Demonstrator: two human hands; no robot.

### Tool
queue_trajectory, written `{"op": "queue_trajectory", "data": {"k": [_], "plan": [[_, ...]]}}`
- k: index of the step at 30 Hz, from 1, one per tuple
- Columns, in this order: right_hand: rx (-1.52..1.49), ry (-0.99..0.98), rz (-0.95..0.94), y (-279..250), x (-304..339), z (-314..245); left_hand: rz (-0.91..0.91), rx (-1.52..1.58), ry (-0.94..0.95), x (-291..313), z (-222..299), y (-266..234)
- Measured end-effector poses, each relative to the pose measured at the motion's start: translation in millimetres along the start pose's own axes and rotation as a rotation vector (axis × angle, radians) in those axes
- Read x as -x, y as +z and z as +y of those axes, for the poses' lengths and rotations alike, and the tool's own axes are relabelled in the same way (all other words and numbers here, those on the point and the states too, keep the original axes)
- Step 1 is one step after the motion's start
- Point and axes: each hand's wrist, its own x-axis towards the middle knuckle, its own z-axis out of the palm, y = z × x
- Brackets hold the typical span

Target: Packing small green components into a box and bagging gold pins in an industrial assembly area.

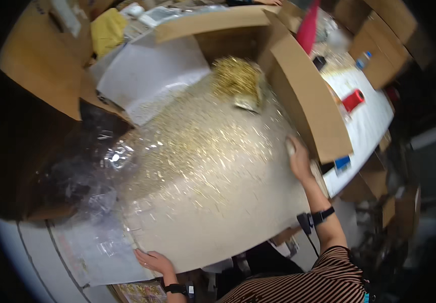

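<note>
A large beige cardboard sheet (238,202) stretches out before me, strewn with many small, thin, shiny gold pieces (203,151) whose exact kind I cannot make out. My left hand (155,261) grips its near left corner, fingers at the edge. Farther along the right edge, my right hand (298,155) holds the same sheet, its fingers partly hidden. At the sheet's far end lies a denser heap of gold pieces (235,78), apparently in a clear bag with a pale label (247,103).
An open cardboard box (311,101) stands along the far and right sides. Crumpled clear plastic (97,166) lies left, near a dark box opening. A white-covered table (367,126) at right holds a red spool-like object (353,100) and a bottle (363,60).
</note>
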Motion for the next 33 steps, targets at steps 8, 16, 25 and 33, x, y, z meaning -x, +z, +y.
{"op": "queue_trajectory", "data": {"k": [8, 16, 25, 33], "plan": [[0.455, 0.221, 0.247, -55.4, 172.4, 98.6, 0.060, 0.388, 0.160, 2.1, -18.1, 1.5], [0.499, -0.038, -0.104, 37.7, 187.6, -27.2, 0.077, 0.707, 0.397, 74.9, 12.2, -56.7], [0.142, -0.471, -0.256, 126.0, 232.1, -114.3, 0.059, 0.826, 0.825, 193.4, 4.8, -85.8], [-0.330, -0.435, -0.461, 65.6, 383.0, -130.0, 0.042, 0.759, 1.030, 241.0, -47.8, -99.8]]}}
